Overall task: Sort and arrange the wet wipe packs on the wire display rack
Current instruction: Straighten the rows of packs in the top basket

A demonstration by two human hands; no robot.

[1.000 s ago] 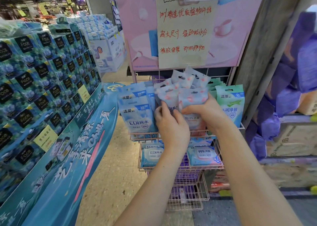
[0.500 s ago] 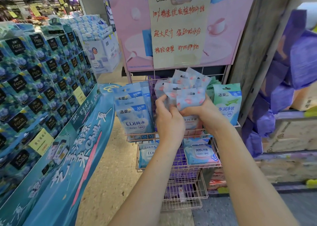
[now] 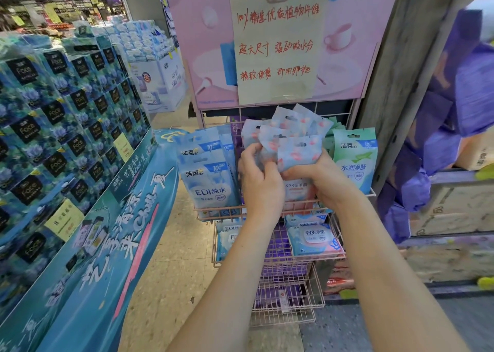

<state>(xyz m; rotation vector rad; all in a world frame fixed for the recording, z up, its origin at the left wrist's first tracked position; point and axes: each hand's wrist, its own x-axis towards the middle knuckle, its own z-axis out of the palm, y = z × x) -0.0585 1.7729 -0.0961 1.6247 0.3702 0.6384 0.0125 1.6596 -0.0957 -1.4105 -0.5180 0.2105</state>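
A pink wire display rack (image 3: 270,209) with tiered baskets stands under a pink poster. My left hand (image 3: 260,183) and my right hand (image 3: 324,180) both grip a fanned bunch of small pale-blue wet wipe packs with pink prints (image 3: 290,140), held over the middle of the top basket. Blue EDI wet wipe packs (image 3: 208,176) stand upright in the basket's left part. Green wet wipe packs (image 3: 354,159) stand at its right. A pink pack behind my hands is mostly hidden.
The second basket holds blue packs (image 3: 311,235) and purple ones. A lower basket (image 3: 288,301) holds purple packs. A tall stack of dark blue tissue boxes (image 3: 53,127) with a teal sloping banner (image 3: 107,258) flanks the left. Purple packs (image 3: 454,127) and cartons crowd the right.
Both hands stay at the top basket while working the bunch of packs; the packs have fanned out slightly differently and the view has drifted a little.
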